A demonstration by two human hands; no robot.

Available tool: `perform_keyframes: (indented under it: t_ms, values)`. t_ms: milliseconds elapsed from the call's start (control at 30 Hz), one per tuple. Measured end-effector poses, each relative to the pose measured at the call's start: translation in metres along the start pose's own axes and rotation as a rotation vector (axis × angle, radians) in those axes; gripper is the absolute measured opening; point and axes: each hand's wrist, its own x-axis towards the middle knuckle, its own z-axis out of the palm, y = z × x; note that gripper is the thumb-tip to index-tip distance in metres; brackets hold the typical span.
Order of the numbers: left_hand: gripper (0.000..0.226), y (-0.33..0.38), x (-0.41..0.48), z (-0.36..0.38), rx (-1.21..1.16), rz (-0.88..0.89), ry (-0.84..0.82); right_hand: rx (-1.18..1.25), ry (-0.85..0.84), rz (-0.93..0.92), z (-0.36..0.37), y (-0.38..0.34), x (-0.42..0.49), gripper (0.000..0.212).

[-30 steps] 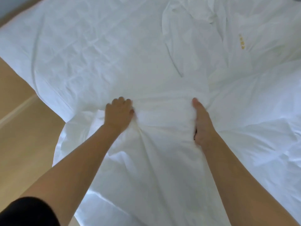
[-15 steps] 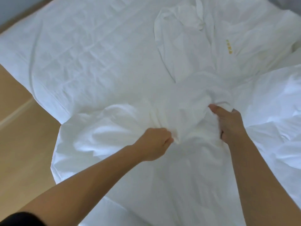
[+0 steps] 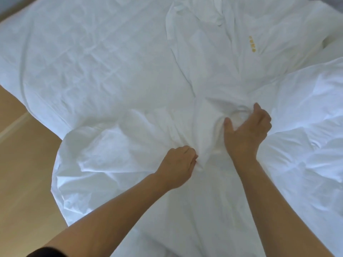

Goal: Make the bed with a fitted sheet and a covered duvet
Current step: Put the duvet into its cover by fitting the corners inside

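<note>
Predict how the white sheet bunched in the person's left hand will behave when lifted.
Probably floppy: the white sheet gathers into soft folds where the left hand grips it. Likely light for its size, since it puckers under one hand's pull. It should drape rather than hold shape, as its edge hangs limply off the bed.

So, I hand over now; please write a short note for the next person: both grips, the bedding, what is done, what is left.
Left grip: fist closed on a bunch of the white cover.
Right grip: spread over a bunched fold beside it; firm hold cannot be told.
Bedding: cover crumpled at the bed's near edge, hanging toward the floor; mattress under creased white cloth.
Done: mattress covered, as far as visible.
Left: spread and smooth the cover; nothing lies flat yet.
</note>
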Motion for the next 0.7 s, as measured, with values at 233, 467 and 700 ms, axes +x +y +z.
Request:
perform_keyframes:
  t_ms: [233,467,700]
  values:
    - [0.025,-0.007,-0.005,-0.006,-0.168,0.038,0.061,-0.285,-0.543,0.002,0.027,-0.013,-0.04,0.042]
    - [0.053,-0.076,0.011,-0.039,0.304,-0.304,0.067,0.837,-0.135,0.615,0.009,-0.007,-0.025,0.015]
    - [0.028,-0.032,0.008,-0.054,0.071,0.173,0.513,0.554,-0.15,0.628,-0.016,0.007,-0.011,0.01]
